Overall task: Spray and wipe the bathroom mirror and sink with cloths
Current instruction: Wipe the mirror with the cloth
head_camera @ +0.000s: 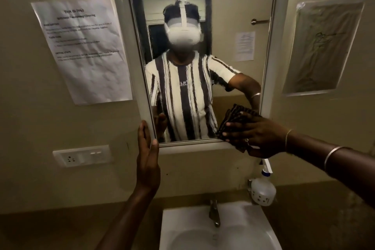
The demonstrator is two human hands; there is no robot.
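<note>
Dark cloth (233, 126), folded, with fine ribbed stripes, sits pressed flat under the right hand (257, 138) at the lower right corner of the mirror (203, 46). Fingers are spread over the cloth, palm bearing on it; the cloth overlaps both the glass and the bottom edge of the white frame. A ring shows on one finger, thin bangles on the wrist.

Left hand (147, 158) open, fingers straight and together, edge-on against the frame's lower left corner; thumb lies on the frame's face. It holds nothing, only braces the mirror.

Mirror: rectangular, white-framed, hung on a beige wall. Glass smeared and streaked near the top, clearer lower down.

White sink (253, 227) below the mirror's bottom edge, basin holding no objects, metal tap (214, 212) at its rear edge. Translucent spray bottle (263, 189) stands at the sink's back right corner, white trigger head on top; liquid level cannot be judged.

Printed sheet (85, 50) taped left of the mirror; switch plate (81, 155) beneath it.
</note>
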